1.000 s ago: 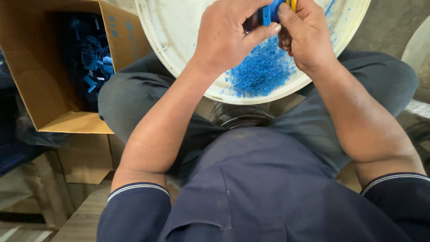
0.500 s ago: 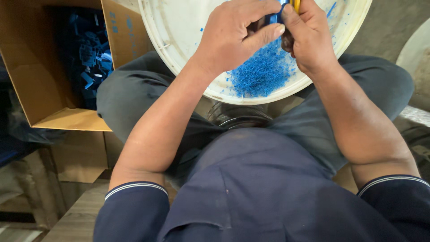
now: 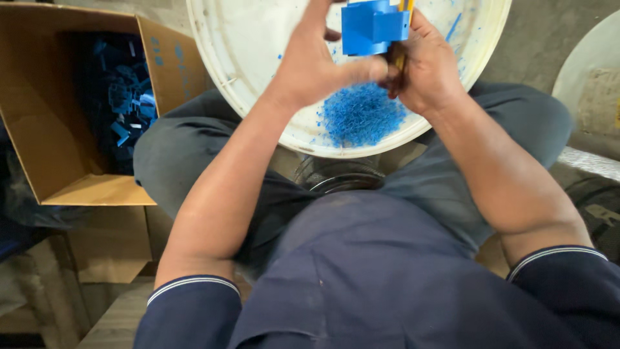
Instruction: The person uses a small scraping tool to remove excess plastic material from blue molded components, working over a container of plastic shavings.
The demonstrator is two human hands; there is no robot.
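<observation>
Blue plastic part [image 3: 371,27] now raised clear; left hand [image 3: 316,64] fingers pinch it, right hand [image 3: 429,68] grips yellow-handled tool [image 3: 403,8].

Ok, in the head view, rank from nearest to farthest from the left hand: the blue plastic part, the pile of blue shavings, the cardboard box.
1. Blue plastic part: gripped by the left hand, just to its right.
2. Pile of blue shavings: just below the hands, in the white basin.
3. Cardboard box: far left, beside the knee.

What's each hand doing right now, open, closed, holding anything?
Left hand: closed on the blue plastic part, thumb pressed under it.
Right hand: closed around a yellow-handled tool, held against the part.
</observation>
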